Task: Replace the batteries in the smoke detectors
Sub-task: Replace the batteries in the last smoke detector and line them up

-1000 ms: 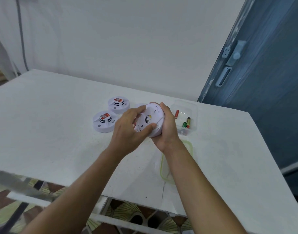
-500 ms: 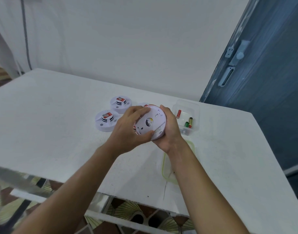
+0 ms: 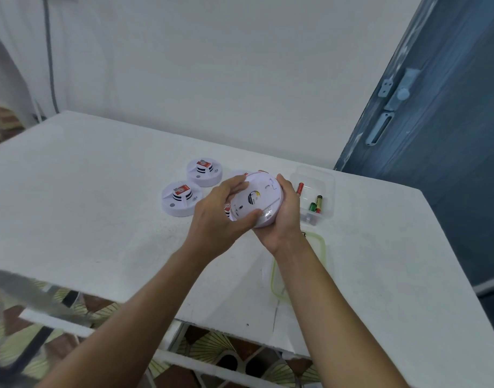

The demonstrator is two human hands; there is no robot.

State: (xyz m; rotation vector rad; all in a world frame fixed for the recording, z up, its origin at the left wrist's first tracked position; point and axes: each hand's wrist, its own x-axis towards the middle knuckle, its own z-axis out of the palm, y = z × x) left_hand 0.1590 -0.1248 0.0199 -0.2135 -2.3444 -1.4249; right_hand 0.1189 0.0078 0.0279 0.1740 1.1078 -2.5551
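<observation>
Both left hand (image 3: pixel 217 219) and right hand (image 3: pixel 285 219) grip the smoke detector (image 3: pixel 258 198), tipped slightly upward since, seemingly unopened; batteries (image 3: pixel 315 204) at three o'clock.

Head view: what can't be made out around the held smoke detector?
Head view only.
- Held smoke detector: its far side, turned away behind left hand and right hand.
- Third detector: mostly behind the left hand.
- Batteries in clear box: labels too small.
- Green-rimmed lid: crossed by the right forearm.
</observation>
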